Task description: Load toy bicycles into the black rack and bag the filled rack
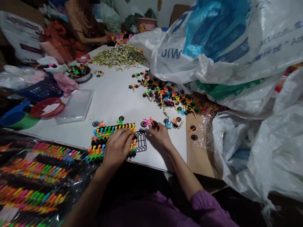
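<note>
Frame centre: your right hand (pixel 162 135) is pinching a pink toy bicycle (pixel 148 121). Left of centre: your left hand (pixel 118 143) is covering toy-bicycle rows (pixel 98 136); can't tell its grip.

White table (pixel 107 91) — heaped toy bicycles (pixel 165 94); black grid (pixel 141 144); yellowish pieces (pixel 120 55), piled.

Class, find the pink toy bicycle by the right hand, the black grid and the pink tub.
Pink toy bicycle (pixel 148 121): head view, on its frame.
Black grid (pixel 145 141): head view, right edge.
Pink tub (pixel 149 24): head view, outer wall.
</note>
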Available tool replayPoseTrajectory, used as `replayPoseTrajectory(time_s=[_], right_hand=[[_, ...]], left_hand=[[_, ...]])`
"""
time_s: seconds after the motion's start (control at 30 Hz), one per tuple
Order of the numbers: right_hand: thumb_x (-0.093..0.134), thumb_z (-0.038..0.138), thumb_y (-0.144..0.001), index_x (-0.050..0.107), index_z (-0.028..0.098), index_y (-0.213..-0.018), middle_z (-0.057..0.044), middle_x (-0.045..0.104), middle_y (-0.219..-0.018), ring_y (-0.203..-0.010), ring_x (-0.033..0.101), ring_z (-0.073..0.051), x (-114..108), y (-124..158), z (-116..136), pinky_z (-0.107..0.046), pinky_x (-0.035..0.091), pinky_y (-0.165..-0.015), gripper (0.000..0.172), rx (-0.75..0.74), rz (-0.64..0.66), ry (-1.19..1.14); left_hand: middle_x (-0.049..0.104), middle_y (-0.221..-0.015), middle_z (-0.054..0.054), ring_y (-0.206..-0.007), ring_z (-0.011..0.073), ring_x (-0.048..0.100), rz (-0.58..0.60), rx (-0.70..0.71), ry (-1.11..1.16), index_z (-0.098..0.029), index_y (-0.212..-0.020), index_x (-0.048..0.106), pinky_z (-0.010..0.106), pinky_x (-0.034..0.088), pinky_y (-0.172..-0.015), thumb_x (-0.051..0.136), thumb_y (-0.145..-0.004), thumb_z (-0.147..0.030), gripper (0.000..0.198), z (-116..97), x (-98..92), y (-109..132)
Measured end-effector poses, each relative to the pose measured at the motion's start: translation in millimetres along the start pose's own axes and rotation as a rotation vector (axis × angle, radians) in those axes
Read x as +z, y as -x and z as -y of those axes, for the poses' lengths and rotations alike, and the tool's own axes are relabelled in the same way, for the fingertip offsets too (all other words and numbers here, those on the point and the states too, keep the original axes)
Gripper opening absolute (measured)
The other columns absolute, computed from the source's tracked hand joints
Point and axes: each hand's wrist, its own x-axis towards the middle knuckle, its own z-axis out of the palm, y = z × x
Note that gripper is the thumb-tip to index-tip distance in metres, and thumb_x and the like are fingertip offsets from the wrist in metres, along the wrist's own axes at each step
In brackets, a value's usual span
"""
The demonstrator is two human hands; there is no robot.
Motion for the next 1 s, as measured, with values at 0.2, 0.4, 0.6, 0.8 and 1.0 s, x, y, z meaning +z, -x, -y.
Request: replayPoseTrajectory(time_s=[0.2, 0.4, 0.6, 0.8, 1.0], right_hand=[[0.054, 0.024, -0.074, 0.057, 0.015, -0.079, 0.002, 0.057, -0.066, -0.058, 0.050, -0.012, 40.7, 10.2, -7.4, -0.022, 0.037, -0.056, 0.011, -0.030, 0.058, -0.104], [0.049, 0.017, -0.079, 0.056, 0.017, -0.089, -0.002, 0.057, -0.083, -0.074, 0.052, -0.015, 47.8, 2.9, -9.8, -0.024, 0.041, -0.068, 0.013, -0.246, 0.123, 0.150], [0.042, 0.009, -0.078, 0.051, 0.019, -0.094, -0.003, 0.051, -0.089, -0.079, 0.049, -0.016, 41.2, 6.0, -12.2, -0.023, 0.040, -0.070, 0.020, -0.375, 0.198, 0.478], [0.043, 0.018, -0.084, 0.049, 0.020, -0.103, -0.003, 0.050, -0.092, -0.084, 0.050, -0.017, 42.7, -1.9, -11.0, -0.026, 0.042, -0.073, 0.020, -0.397, 0.240, 0.507], [0.046, 0.015, -0.083, 0.051, 0.021, -0.105, -0.001, 0.052, -0.093, -0.088, 0.050, -0.015, 44.7, -5.5, -9.8, -0.024, 0.041, -0.075, 0.023, -0.428, 0.269, 0.428]], left_hand=[[0.061, -0.088, 0.007, -0.089, 0.0214, 0.053, 0.204, 0.042, -0.050, -0.016, -0.092, 0.061, 0.035, 0.043, -0.083, 0.042, -0.086, -0.016, 0.019, 13.9, 23.8, -22.4], [0.061, -0.087, 0.007, -0.087, 0.0207, 0.054, 0.220, -0.003, -0.003, -0.015, -0.094, 0.060, 0.034, 0.044, -0.081, 0.044, -0.086, -0.020, 0.018, 16.4, 25.3, -23.4], [0.062, -0.087, 0.007, -0.083, 0.0192, 0.057, 0.229, 0.041, 0.101, -0.016, -0.101, 0.059, 0.031, 0.046, -0.075, 0.046, -0.087, -0.037, 0.028, 19.2, 27.4, -26.6], [0.065, -0.089, 0.006, -0.083, 0.0184, 0.059, 0.176, 0.065, 0.099, -0.019, -0.100, 0.061, 0.030, 0.047, -0.074, 0.042, -0.089, -0.042, 0.032, 25.7, 35.9, -24.7], [0.064, -0.086, 0.004, -0.081, 0.0174, 0.058, 0.171, 0.104, 0.079, -0.019, -0.094, 0.061, 0.030, 0.045, -0.074, 0.039, -0.091, -0.036, 0.028, 27.8, 38.4, -24.3]])
